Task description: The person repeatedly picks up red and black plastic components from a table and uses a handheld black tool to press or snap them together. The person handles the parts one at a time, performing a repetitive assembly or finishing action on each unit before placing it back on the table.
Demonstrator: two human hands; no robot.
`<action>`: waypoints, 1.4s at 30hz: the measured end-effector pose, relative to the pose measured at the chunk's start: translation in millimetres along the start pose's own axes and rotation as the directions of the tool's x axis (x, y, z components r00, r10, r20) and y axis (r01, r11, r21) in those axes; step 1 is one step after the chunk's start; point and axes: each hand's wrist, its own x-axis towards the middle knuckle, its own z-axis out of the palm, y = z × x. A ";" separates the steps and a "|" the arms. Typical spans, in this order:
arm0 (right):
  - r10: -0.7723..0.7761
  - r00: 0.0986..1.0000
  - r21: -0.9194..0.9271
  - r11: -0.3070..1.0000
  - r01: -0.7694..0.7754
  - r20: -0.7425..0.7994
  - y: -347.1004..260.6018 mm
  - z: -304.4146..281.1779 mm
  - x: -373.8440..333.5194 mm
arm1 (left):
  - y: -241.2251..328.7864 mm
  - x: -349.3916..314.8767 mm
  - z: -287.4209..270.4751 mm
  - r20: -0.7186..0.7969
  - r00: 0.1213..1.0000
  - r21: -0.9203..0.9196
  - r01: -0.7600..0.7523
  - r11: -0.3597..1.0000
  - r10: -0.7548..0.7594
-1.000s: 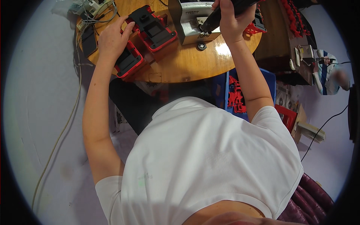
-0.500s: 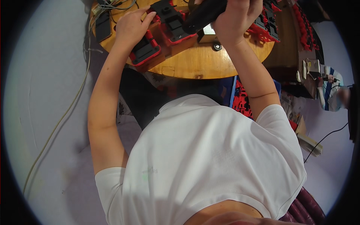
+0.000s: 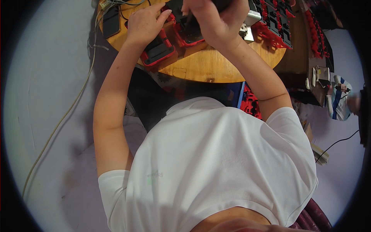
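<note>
My left hand [image 3: 145, 25] lies at the far left of the round wooden table, fingers stretched and thumb apart. It rests against the red-edged fixtures. Close below it is a red fixture with a black plastic part [image 3: 159, 50] seated in it. Beside that, a second red fixture [image 3: 191, 42] with a black part lies under my right hand [image 3: 220, 25]. My right hand is closed round a black electric screwdriver [image 3: 222, 4], mostly hidden by the fingers and the upper picture edge. A thin dark shaft seems to point down at the second fixture.
A dark phone [image 3: 111, 22] and bundled cables [image 3: 116, 3] lie at the table's left. Right of my hand stands a metal device [image 3: 247, 33], then stacked red and black parts [image 3: 274, 25]. Below the table edge is a blue crate [image 3: 240, 94] with red parts. Another person [image 3: 340, 96] is at far right.
My right hand has moved left and turned, bringing the black electric screwdriver over the second fixture. The table and left hand appear shifted slightly right in view.
</note>
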 end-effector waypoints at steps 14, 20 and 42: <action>0.065 0.982 0.141 0.989 -0.040 -0.175 -12.7 -17.1 5.9 | 22.9 -8.5 -19.1 -0.126 0.992 -0.128 -0.035 0.991 0.018; -0.122 0.976 -0.417 0.908 0.037 -0.180 -25.4 -118.9 -7.0 | 22.1 -4.5 -18.1 -0.071 0.997 -0.115 -0.037 0.993 0.029; 0.237 0.921 -0.044 0.964 -0.263 -0.308 -43.2 -48.3 1.8 | 20.0 -6.4 -11.4 -0.157 0.986 -0.028 -0.053 0.998 0.048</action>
